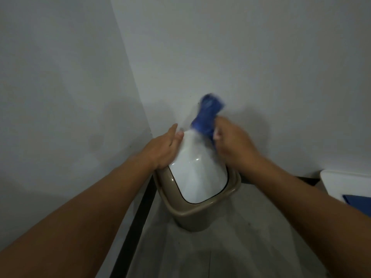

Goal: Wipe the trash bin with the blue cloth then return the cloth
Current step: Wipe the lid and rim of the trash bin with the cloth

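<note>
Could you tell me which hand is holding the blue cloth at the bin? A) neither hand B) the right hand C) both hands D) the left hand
B: the right hand grips the blue cloth at the far end of the white lid, while the left hand lies flat on the lid's side.

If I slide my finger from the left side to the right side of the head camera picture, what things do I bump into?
Left hand → white lid of the tan trash bin → blue cloth → right hand gripping that cloth → white object with something blue on it at the right edge.
</note>
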